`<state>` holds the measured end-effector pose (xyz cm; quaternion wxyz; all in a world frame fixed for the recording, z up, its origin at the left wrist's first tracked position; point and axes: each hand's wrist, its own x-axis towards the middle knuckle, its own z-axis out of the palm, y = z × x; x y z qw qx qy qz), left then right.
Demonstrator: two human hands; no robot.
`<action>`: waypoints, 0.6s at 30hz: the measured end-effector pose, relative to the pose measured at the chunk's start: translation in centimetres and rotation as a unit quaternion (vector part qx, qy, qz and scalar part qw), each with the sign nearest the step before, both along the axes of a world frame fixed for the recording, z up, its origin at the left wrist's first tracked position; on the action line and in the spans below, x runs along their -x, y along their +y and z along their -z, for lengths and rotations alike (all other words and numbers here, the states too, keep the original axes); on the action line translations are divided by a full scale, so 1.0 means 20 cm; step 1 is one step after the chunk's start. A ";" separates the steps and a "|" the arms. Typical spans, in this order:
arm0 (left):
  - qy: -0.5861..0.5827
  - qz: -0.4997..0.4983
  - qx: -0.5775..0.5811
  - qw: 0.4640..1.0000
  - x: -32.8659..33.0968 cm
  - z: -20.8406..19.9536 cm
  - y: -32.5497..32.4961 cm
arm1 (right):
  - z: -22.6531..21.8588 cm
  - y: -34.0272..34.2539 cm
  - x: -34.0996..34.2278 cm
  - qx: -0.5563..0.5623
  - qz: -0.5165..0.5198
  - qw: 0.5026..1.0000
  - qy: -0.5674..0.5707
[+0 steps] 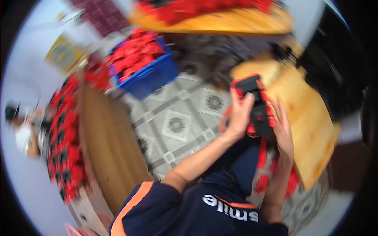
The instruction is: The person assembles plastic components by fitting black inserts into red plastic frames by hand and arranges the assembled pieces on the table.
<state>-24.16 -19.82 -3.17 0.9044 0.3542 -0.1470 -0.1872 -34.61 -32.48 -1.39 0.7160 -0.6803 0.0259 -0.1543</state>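
Observation:
A red and black plastic casing [258,106] with dark recessed panels is in front of me, over my lap; blur hides its finer details and exact kind. My left hand [239,115] is closed on its left side, thumb lying across the dark face and fingers partly hidden beneath. Along the casing's right edge lies my right hand [282,128], its fingers stretched out and close against the edge; whether they press on it is hard to tell. Another red bit [225,120] shows just left of my left hand.
A wooden table [311,129] stands close on my right. Ahead, a blue crate [151,76] full of red parts sits on the patterned floor [177,126]. Red and black parts [65,133] lie behind a brown board [112,137] at left. Far left is another person [27,131].

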 end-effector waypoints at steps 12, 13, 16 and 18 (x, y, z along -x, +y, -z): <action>-0.187 -0.231 -0.121 0.947 0.02 -0.11 0.75 | 0.06 0.61 -0.37 -0.022 -0.178 0.984 -0.006; -0.146 -0.290 -0.134 0.936 0.03 -0.18 0.86 | -0.02 0.67 -0.41 -0.098 -0.266 0.957 -0.063; -0.203 -0.581 -0.225 0.755 0.07 -0.25 1.33 | -0.09 0.79 -0.52 -0.010 -0.292 0.953 -0.085; -0.182 -0.741 -0.120 0.635 0.17 -0.41 1.67 | -0.01 0.77 -0.58 0.004 -0.284 0.959 -0.022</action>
